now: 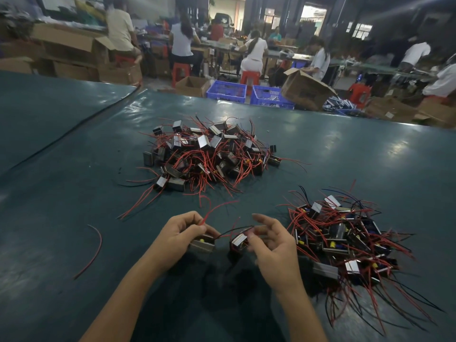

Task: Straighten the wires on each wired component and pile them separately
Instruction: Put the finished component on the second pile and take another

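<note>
My left hand (179, 234) grips a small metal-cased component (201, 244) with a yellow part, pinching its red wire (214, 208), which arcs up and to the right. My right hand (271, 245) holds a second metal-cased component (238, 241) with thumb and fingertips, its other fingers spread; a black wire (234, 230) runs between the two parts. A tangled heap of components with red wires (209, 154) lies in the middle of the table. A second pile of components with red and black wires (345, 243) lies right of my right hand.
A dark green table cover (74, 193) spans the view, with a seam running at the left. One loose red wire (95, 250) lies to the left. Beyond the far edge stand blue crates (227, 91), cardboard boxes (306, 91) and seated people at benches.
</note>
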Demonstrator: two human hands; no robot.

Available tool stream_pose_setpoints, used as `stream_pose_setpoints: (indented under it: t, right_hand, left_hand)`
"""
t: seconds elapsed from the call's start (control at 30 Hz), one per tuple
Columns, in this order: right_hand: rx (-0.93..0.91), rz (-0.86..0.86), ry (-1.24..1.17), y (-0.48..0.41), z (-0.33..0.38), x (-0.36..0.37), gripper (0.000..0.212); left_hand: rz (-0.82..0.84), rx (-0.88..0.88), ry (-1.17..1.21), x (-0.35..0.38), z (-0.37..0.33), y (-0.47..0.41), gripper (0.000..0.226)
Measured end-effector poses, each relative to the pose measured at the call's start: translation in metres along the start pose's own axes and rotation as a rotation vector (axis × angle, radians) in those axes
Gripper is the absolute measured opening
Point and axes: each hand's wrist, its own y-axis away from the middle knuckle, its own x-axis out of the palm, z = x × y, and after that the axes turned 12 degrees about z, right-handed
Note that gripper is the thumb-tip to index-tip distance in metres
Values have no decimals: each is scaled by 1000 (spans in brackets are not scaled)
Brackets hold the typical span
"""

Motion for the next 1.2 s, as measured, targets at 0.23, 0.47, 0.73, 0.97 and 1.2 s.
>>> stream_pose_setpoints:
  t: [0.23, 0.47, 0.73, 0.97, 1.2]
  right_hand:
    - [47, 144, -93, 0, -1, 4, 52]
    - [65, 242, 54, 1, -9, 10, 61]
    - [47, 237, 98, 2, -4, 11, 26]
    - [28, 255, 24, 5, 0, 14, 28]
    - [63, 303, 28, 7, 2, 17, 39]
  left_hand:
    - [-10, 4, 321, 5, -7, 1, 19]
    - [87, -16, 206, 3, -4, 3, 26]
    - [195, -43, 112, 2, -5, 5, 13]
    - [225, -80, -32, 5, -5, 5, 29]
    - [266, -49, -63, 5, -5, 5, 17]
